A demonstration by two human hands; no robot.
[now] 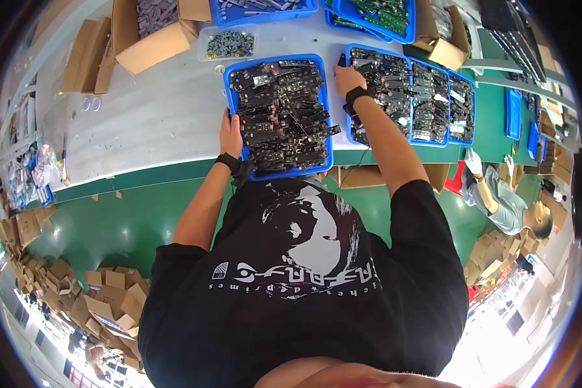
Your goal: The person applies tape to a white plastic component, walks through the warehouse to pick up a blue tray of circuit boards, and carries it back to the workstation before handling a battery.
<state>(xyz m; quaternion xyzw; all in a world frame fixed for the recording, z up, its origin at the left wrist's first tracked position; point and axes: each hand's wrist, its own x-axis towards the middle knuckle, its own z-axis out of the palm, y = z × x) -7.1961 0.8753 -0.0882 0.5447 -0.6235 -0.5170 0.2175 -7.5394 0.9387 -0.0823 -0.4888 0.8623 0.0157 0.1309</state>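
A blue tray (pixel 227 76) heaped with several black circuit boards (pixel 281 113) lies on the white table in front of me. My left hand (pixel 230 134) grips the tray's left rim. My right hand (pixel 348 79) rests at the tray's upper right corner, between it and a second blue tray (pixel 350 132) that also holds dark boards. Each wrist wears a black band.
More blue trays of boards (pixel 462 107) line the table to the right and along the far edge. Open cardboard boxes (pixel 152 29) stand at the back left. A small clear tray of parts (pixel 229 44) sits behind. Another person (pixel 504 204) works at right. Cartons pile on the green floor (pixel 110 294).
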